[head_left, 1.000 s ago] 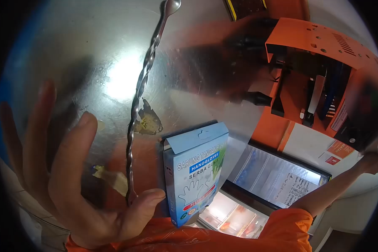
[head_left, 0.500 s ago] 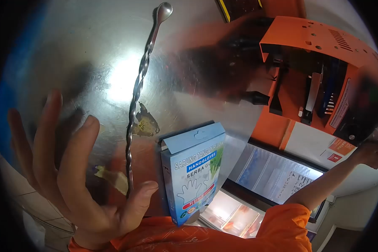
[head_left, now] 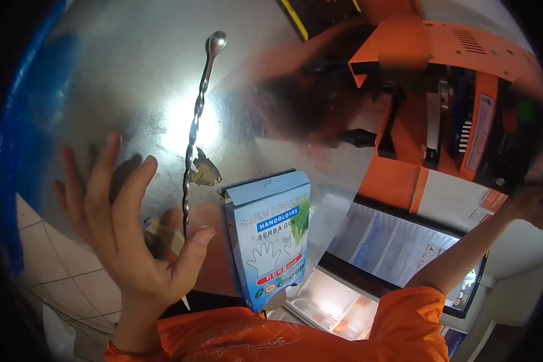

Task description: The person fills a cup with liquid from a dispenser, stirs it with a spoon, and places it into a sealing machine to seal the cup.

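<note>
My left hand [head_left: 133, 235] is open at the left, its fingers spread and the palm turned toward the steel table [head_left: 139, 66]. A twisted metal bar spoon [head_left: 194, 127] runs past its thumb, the round bowl end away from me and the pointed end showing below the thumb. Right of the thumb stands a light-blue box of hand gloves [head_left: 268, 235]. On the far right my right hand [head_left: 532, 204] is closed with curled fingers at the side of an orange machine [head_left: 464, 51]; what it grips is hidden in shadow.
A torn sticker [head_left: 206, 171] marks the table by the spoon. At the top lies a black and yellow object [head_left: 320, 15]. A glass-fronted display [head_left: 380, 247] is under my right arm. Blue sheeting [head_left: 33, 139] borders the left, above floor tiles [head_left: 60, 259].
The view has shifted slightly. The bar spoon sits nearer to me, its pointed end now visible below my thumb. My left hand has moved right and stays open; my right hand remains at the machine.
</note>
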A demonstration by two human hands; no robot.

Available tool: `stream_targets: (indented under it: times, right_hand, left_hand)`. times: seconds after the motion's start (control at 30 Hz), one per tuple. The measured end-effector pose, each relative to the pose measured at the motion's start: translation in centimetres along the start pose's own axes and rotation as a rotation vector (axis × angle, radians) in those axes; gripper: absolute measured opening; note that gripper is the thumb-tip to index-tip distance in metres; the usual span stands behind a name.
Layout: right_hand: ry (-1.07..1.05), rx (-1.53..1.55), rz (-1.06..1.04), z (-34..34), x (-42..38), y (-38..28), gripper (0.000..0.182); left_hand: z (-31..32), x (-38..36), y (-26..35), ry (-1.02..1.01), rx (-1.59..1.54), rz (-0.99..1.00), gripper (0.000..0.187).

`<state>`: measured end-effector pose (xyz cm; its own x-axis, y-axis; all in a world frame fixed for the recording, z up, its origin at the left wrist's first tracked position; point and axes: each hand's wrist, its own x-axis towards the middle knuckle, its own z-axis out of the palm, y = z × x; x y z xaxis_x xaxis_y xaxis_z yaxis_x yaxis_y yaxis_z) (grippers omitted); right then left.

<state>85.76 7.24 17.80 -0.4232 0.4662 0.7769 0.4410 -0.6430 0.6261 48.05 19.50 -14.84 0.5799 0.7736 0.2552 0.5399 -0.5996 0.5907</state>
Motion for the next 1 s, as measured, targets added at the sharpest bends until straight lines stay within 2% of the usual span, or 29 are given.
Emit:
stream_targets:
  times: [0.13, 0.23, 0.27, 0.33, 0.37, 0.43, 0.47, 0.53, 0.57, 0.63, 0.83, 0.9, 0.97, 1.0]
  right_hand:
    - [-0.053, 0.083, 0.209, 0.6, -1.1, 3.3, 0.053]
    - [-0.226, 0.386, 0.476, 1.9, -3.8, 9.6, 0.046]
    - [-0.208, 0.379, 0.513, 0.5, -3.2, 7.3, 0.046]
    - [-0.023, 0.292, 0.223, -3.3, -0.5, -0.5, 0.04]
    - [-0.002, 0.282, 0.265, -4.4, 0.0, -0.7, 0.04]
    - [-0.179, 0.52, 0.229, -5.9, 1.2, -0.5, 0.042]
    - [-0.147, 0.523, 0.269, -6.2, 1.6, 0.0, 0.042]
    - [-0.248, 0.576, 0.27, -6.9, 2.0, 1.1, 0.041]
    - [-0.228, 0.575, 0.308, -7.2, 2.2, 1.5, 0.041]
    - [-0.303, 0.542, 0.265, -7.6, 2.9, 2.1, 0.039]
    - [-0.297, 0.656, 0.373, -10.6, 4.0, 0.5, 0.038]
    - [-0.19, 0.725, 0.486, -12.3, 3.6, -1.6, 0.041]
    - [-0.169, 0.863, 0.427, -13.9, 1.7, -4.1, 0.043]
    - [-0.183, 0.946, 0.504, -14.9, 0.9, -5.9, 0.041]
  left_hand:
    - [0.2, -0.5, 0.0, 0.091, -0.073, 0.025, 0.05]
    - [0.3, -0.6, -0.1, 0.161, -0.175, 0.049, 0.043]
    - [0.1, -0.4, -0.1, 0.15, -0.188, 0.063, 0.039]
    - [-0.2, -0.2, 0.5, 0.144, -0.205, 0.079, 0.035]
    - [-0.1, -0.1, 0.5, 0.139, -0.198, 0.091, 0.034]
    - [-0.2, -0.3, 0.7, 0.141, -0.17, 0.092, 0.034]
    - [0.2, -0.4, 0.6, 0.131, -0.165, 0.075, 0.036]
    - [-0.1, -0.2, 1.3, 0.088, -0.106, 0.097, 0.039]
    - [-0.3, -0.1, 1.6, 0.058, -0.106, 0.097, 0.042]
    - [-0.9, -0.1, 2.5, 0.064, -0.03, 0.152, 0.046]
    - [-1.3, -2.3, 4.2, -0.083, 0.076, 0.039, 0.055]
    - [-1.1, -3.0, 4.2, -0.106, 0.074, 0.017, 0.052]
    - [-0.9, -3.1, 4.3, -0.164, 0.053, -0.019, 0.047]
    - [-1.0, -3.1, 4.5, -0.154, 0.051, -0.01, 0.047]
